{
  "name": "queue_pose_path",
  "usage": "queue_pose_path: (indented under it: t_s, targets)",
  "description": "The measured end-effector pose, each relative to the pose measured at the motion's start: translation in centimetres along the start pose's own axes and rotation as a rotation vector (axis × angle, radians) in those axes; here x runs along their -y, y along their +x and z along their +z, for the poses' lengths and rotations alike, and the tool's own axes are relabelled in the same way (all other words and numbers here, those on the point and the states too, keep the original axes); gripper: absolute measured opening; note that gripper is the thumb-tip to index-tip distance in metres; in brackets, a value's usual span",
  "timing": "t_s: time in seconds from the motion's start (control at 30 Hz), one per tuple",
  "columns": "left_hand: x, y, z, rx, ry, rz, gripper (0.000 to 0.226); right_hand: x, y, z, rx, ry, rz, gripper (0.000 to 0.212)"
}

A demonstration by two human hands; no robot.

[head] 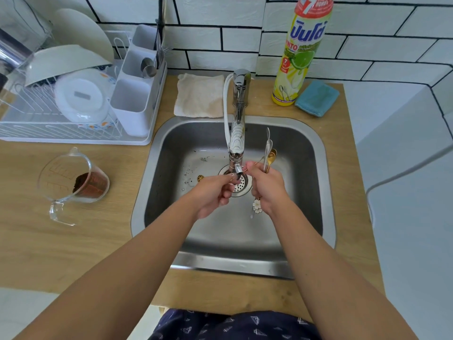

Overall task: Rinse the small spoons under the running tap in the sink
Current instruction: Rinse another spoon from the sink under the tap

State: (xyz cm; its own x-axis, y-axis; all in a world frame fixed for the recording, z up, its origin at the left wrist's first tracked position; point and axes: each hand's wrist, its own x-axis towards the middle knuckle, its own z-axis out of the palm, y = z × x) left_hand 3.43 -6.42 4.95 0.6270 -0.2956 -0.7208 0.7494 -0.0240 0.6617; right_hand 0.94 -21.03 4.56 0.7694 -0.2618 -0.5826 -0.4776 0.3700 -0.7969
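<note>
Steel and gold spoons [268, 153], maybe three or four, sit bunched in the right hand's [266, 186] fist at frame centre. Left hand [213, 192] pinches another spoon [248, 167] under the tap [236, 143], over the sink [171, 133] drain. Can't make out the water stream. Rinsing looks midway, with the bunch left to do.

Spoon handles [267, 165] hidden inside the right hand [268, 186], tap nozzle [238, 168] covering the left hand [215, 192] fingertips, water stream too faint to tell, dish rack [61, 126] cut off at left edge, soap bottle [301, 52] top cropped.
</note>
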Motion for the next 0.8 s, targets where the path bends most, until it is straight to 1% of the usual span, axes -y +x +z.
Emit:
queue_pose_path:
  t_s: [0.07,0.1,0.2,0.27,0.33,0.37,0.43,0.5,0.63,0.7,0.73,0.8]
  targets:
    - [-0.1,0.0,-0.1,0.052,0.034,-0.032,0.021,0.4,0.0,0.1,0.001,0.059,0.003,0.017]
    - [-0.1,0.0,-0.1,0.052,0.04,-0.03,0.02,0.5,0.0,0.1,-0.001,0.074,0.005,0.015]
    - [-0.1,0.3,0.5,-0.045,0.03,0.022,0.02,0.7,-0.2,0.0,0.015,0.054,-0.013,0.02]
    - [0.1,0.6,1.0,-0.135,0.029,0.044,0.023,0.6,-0.5,0.0,0.04,-0.004,-0.033,0.034]
    - [0.3,0.7,1.3,-0.189,0.052,0.046,0.024,0.4,-0.6,0.0,0.048,-0.021,-0.044,0.046]
    - [0.4,0.8,1.5,-0.203,0.076,0.045,0.023,0.3,-0.5,0.0,0.048,-0.01,-0.044,0.047]
    - [0.1,0.8,1.6,-0.21,0.123,0.049,0.022,0.3,-0.4,-0.1,0.034,0.008,-0.04,0.037]
    - [-0.1,0.9,1.5,-0.162,0.092,0.032,0.023,0.2,-0.1,-0.3,0.016,-0.016,-0.037,0.024]
    - [-0.4,0.5,0.7,0.03,-0.126,-0.12,0.019,0.0,0.5,-0.7,0.009,0.023,-0.005,0.016]
    - [-0.4,0.1,0.0,0.091,-0.191,-0.171,0.02,0.0,0.5,-0.8,0.03,0.046,-0.002,0.015]
    - [-0.3,-0.1,-0.2,0.103,-0.218,-0.167,0.019,-0.1,0.5,-0.8,0.04,0.063,-0.006,0.015]
    - [0.1,-0.4,-0.3,0.091,-0.21,-0.098,0.015,-0.3,0.4,-0.7,0.056,0.098,-0.004,0.014]
